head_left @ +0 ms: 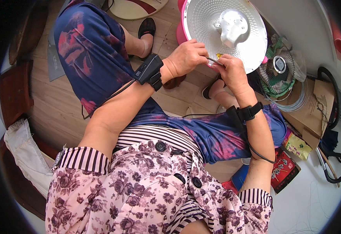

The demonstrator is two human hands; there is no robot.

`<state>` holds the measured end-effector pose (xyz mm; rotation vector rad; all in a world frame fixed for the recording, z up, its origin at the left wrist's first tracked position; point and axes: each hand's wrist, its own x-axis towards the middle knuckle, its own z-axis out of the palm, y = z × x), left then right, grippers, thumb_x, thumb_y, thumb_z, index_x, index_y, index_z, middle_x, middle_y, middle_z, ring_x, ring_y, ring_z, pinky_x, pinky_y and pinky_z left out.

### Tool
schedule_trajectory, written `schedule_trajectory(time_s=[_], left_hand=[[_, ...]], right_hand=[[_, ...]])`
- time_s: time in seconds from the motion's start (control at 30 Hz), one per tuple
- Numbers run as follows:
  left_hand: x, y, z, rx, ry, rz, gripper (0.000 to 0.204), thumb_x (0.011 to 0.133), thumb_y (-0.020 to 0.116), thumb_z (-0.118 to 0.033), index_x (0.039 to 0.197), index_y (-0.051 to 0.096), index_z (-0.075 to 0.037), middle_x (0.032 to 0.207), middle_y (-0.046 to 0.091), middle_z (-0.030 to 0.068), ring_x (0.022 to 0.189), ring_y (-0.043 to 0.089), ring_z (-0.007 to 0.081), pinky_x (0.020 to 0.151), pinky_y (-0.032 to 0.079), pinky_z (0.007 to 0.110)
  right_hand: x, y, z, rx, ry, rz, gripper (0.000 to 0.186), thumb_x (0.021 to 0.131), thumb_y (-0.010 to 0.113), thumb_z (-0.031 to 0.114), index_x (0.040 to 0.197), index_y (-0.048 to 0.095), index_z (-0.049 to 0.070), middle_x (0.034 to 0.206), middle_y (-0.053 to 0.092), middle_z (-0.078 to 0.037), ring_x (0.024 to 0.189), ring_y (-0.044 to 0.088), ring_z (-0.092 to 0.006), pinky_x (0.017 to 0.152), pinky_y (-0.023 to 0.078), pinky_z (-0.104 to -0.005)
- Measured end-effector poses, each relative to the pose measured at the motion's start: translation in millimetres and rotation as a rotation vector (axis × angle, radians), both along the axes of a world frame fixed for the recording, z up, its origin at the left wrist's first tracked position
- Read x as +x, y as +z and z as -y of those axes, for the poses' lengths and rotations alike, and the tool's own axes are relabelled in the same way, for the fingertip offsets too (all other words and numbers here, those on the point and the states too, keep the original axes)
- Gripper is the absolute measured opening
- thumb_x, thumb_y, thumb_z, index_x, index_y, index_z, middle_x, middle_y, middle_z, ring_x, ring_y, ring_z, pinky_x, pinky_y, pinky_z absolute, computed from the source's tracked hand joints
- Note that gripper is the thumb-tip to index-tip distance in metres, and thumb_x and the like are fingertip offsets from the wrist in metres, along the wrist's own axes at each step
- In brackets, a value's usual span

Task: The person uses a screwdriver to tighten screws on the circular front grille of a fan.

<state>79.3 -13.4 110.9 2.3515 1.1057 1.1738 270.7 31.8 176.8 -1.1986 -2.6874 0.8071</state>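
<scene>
My left hand pinches one end of a thin, dark, cord-like piece. The fingers of my right hand close on its other end, so a short length shows between the two hands. Just beyond them is a dish-shaped heater with a pink rim, a dimpled silver reflector and a rounded metal cap in the middle. A small yellow bit shows by my right fingertips, at the dish's near edge; what it is I cannot tell. Both wrists wear black strapped devices with cables.
Right of the dish stands a fan with a wire guard, beside coiled wire and a cardboard box. A red box and black curved handle lie nearer. White cloth covers a wooden chair at left.
</scene>
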Motion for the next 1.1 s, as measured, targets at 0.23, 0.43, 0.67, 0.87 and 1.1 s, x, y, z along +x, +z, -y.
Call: schedule_trajectory(time_s=[0.23, 0.43, 0.67, 0.87, 1.1], left_hand=[[1, 0, -1, 0.003, 0.011, 0.008, 0.013, 0.066, 0.059, -0.005, 0.077, 0.065, -0.009, 0.082, 0.063, -0.0005, 0.077, 0.057, 0.0197, 0.067, 0.045, 0.032], [2, -2, -1, 0.006, 0.017, 0.015, 0.015, 0.065, 0.058, -0.004, 0.078, 0.065, -0.009, 0.082, 0.062, -0.0006, 0.077, 0.057, 0.0197, 0.066, 0.044, 0.032], [1, -4, -1, 0.016, 0.019, -0.009, 0.008, 0.067, 0.059, -0.008, 0.073, 0.065, -0.01, 0.078, 0.061, -0.0015, 0.078, 0.056, 0.0176, 0.068, 0.044, 0.03], [-1, -9, 0, 0.01, 0.021, 0.074, 0.011, 0.067, 0.063, -0.008, 0.077, 0.064, -0.008, 0.081, 0.062, 0.0002, 0.078, 0.057, 0.0196, 0.07, 0.046, 0.032], [1, 1, 3, -0.075, 0.119, 0.194, 0.042, 0.068, 0.071, -0.007, 0.108, 0.06, -0.006, 0.091, 0.064, 0.0069, 0.076, 0.061, 0.025, 0.069, 0.05, 0.035]], right_hand=[[3, 4, -4, -0.044, 0.044, -0.022, 0.01, 0.074, 0.068, 0.011, 0.077, 0.067, 0.002, 0.074, 0.059, -0.014, 0.07, 0.06, -0.0337, 0.063, 0.047, -0.0414], [1, 2, -5, 0.087, 0.151, 0.031, 0.008, 0.07, 0.062, 0.003, 0.077, 0.066, 0.004, 0.075, 0.059, -0.012, 0.071, 0.061, -0.0317, 0.064, 0.049, -0.0411], [-5, 6, -6, 0.16, 0.256, 0.138, 0.008, 0.07, 0.057, -0.001, 0.076, 0.061, 0.004, 0.074, 0.057, -0.014, 0.072, 0.06, -0.0329, 0.064, 0.049, -0.0421], [-8, 9, -8, 0.129, 0.295, 0.173, 0.013, 0.072, 0.056, -0.002, 0.083, 0.06, 0.003, 0.074, 0.057, -0.015, 0.073, 0.061, -0.0338, 0.064, 0.049, -0.0425], [-10, 13, -8, 0.166, 0.389, 0.268, 0.013, 0.074, 0.055, 0.0, 0.084, 0.059, 0.004, 0.08, 0.055, -0.016, 0.074, 0.062, -0.0332, 0.065, 0.05, -0.0421]])
